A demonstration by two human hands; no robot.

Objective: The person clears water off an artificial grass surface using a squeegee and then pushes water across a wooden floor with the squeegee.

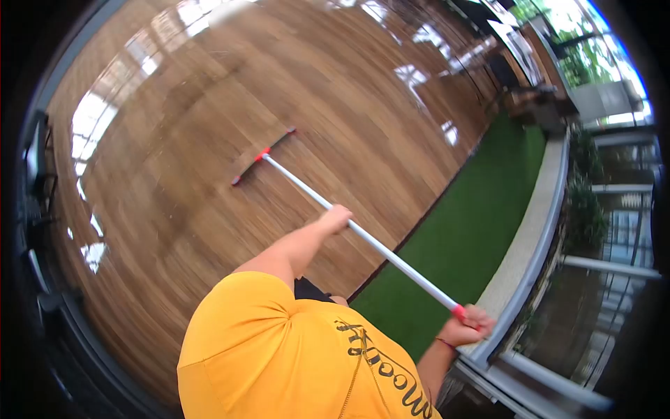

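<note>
A floor squeegee with a long white pole (398, 260) reaches across the view at a slant. Its narrow dark head (278, 142), red at the centre joint and at the tips, rests on the wood-look floor (209, 223). Partway up the pole, my left hand (336, 218) is wrapped round it. My right hand (469, 325) grips the red top end, at the lower right, with a thin band on that wrist. Both hands are closed, the right one farther from the head.
Glossy, wet-looking patches reflect windows on the floor. A green turf strip (447, 241) runs along the right, bordered by a pale curved ledge (520, 244). Beyond stand plants (585, 209) and glass panels. Dark furniture (42, 181) lines the left edge; a desk area (537, 91) is at upper right.
</note>
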